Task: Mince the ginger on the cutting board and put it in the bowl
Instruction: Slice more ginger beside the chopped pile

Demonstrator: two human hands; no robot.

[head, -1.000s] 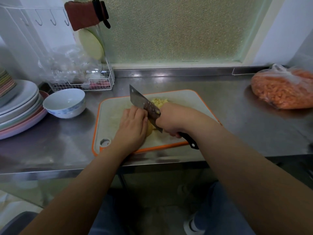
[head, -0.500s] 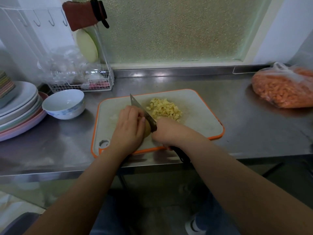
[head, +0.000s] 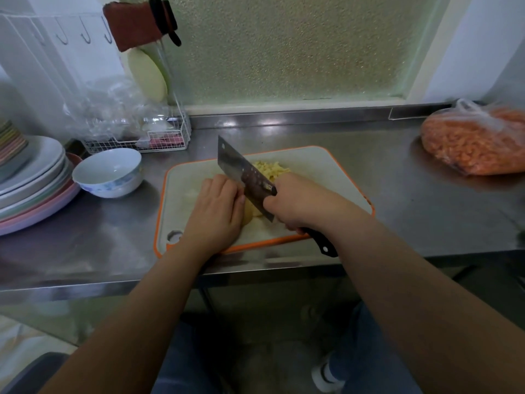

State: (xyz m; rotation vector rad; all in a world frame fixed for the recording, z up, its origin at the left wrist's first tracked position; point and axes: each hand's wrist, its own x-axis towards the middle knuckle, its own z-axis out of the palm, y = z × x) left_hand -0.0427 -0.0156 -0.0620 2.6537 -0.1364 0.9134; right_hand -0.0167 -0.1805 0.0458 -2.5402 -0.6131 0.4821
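A: Where's the ginger?

B: On the cutting board (head: 335, 177). A whole piece of ginger (head: 251, 214) lies under the left hand (head: 216, 211), mostly hidden; only a pale yellow edge shows beside the blade. The chopped ginger pile (head: 270, 169) sits behind the cleaver (head: 244, 174), partly covered by it.

A: And the hands?

B: The left hand's curled fingers press down on the piece. The right hand (head: 301, 204) is clenched round the cleaver's handle, whose dark end sticks out past the wrist.

A: The bowl?

B: The white bowl (head: 108, 173) stands on the steel counter (head: 113, 237), left of the board, beside stacked plates (head: 31, 177) cut off by the frame.
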